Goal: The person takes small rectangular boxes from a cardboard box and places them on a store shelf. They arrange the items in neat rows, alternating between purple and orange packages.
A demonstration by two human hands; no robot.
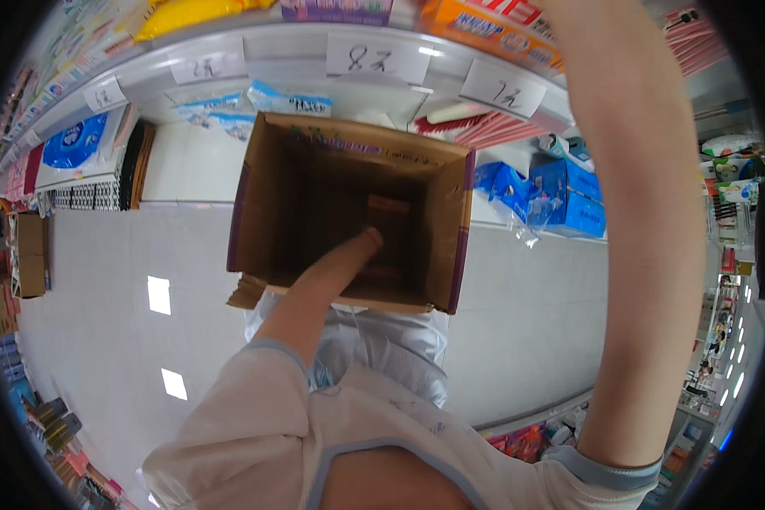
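An open cardboard box [350, 287] with purple edges stands before me, its inside dark. My left forearm reaches down into it, and my left hand [374, 238] is deep in the shadow, a thin band around the wrist; the fingers cannot be made out. A small brownish-orange patch [389, 203] shows near the bottom of the box. My right arm stretches up past the shelf at the right, and the right hand is beyond the top edge of the picture.
Ahead runs a shelf edge with handwritten price cards [378, 58]. On it lie an orange package [491, 32] and a yellow one [197, 16]. Below are blue packs [567, 197], pink-and-white striped items [497, 129] and blue-and-white bags [290, 101]. Another carton [32, 255] stands far left.
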